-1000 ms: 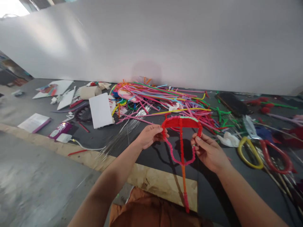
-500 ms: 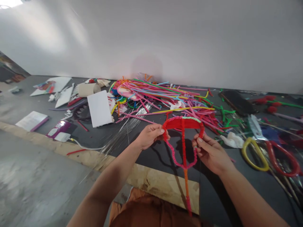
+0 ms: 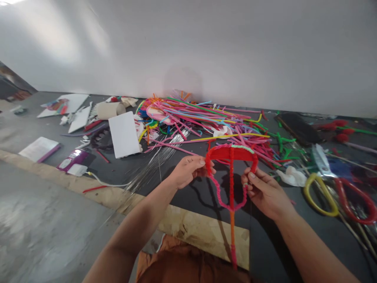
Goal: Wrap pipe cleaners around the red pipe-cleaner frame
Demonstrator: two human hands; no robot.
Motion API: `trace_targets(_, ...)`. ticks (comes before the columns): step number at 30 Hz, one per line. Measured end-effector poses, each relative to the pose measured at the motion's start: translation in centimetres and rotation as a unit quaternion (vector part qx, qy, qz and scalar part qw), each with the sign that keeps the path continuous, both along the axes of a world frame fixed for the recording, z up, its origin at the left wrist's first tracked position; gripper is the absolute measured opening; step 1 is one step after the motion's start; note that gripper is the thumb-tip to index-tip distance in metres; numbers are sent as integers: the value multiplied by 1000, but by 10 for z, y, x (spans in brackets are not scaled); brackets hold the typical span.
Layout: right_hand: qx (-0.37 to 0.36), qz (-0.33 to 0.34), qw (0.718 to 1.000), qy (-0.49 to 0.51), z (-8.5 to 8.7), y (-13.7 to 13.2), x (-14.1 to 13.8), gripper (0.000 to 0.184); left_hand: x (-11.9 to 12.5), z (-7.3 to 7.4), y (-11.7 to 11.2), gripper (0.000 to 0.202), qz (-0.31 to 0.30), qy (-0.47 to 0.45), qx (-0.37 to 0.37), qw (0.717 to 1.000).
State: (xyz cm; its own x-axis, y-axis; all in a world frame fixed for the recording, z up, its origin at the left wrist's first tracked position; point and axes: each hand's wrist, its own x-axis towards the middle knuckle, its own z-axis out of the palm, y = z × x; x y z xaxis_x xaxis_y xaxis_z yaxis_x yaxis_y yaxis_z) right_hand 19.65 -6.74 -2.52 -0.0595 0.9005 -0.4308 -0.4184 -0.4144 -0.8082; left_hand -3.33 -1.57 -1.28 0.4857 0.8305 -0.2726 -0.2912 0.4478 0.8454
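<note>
A red and pink pipe-cleaner frame (image 3: pixel 231 153) with a rounded loop and a long straight stem hangs between my hands above the dark mat. My left hand (image 3: pixel 188 171) pinches the loop's left side. My right hand (image 3: pixel 263 190) pinches its right side. The stem runs down toward my lap, orange then pink at its end. Both hands are closed on the frame.
A big heap of coloured pipe cleaners (image 3: pixel 206 122) lies behind the frame against the white wall. A white card (image 3: pixel 124 134), a paper roll (image 3: pixel 107 110) and a booklet (image 3: pixel 39 148) lie to the left. Yellow (image 3: pixel 321 194) and red loops (image 3: pixel 357 200) lie right. Thin wires (image 3: pixel 153 165) spread near my left hand.
The frame and both hands have drifted slightly right and down in the view; the grip on the loop is unchanged.
</note>
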Motion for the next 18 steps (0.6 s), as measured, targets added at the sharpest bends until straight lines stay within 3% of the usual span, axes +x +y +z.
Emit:
trace_targets(6,-19,-19,999,19,1,0,-1,30,-4,0,-1,22,-54,-40,-1,998)
trace_targets(18,-18,-17,999,25,1,0,-1,29,-2,1,-3,24,-60,-70,-2,996)
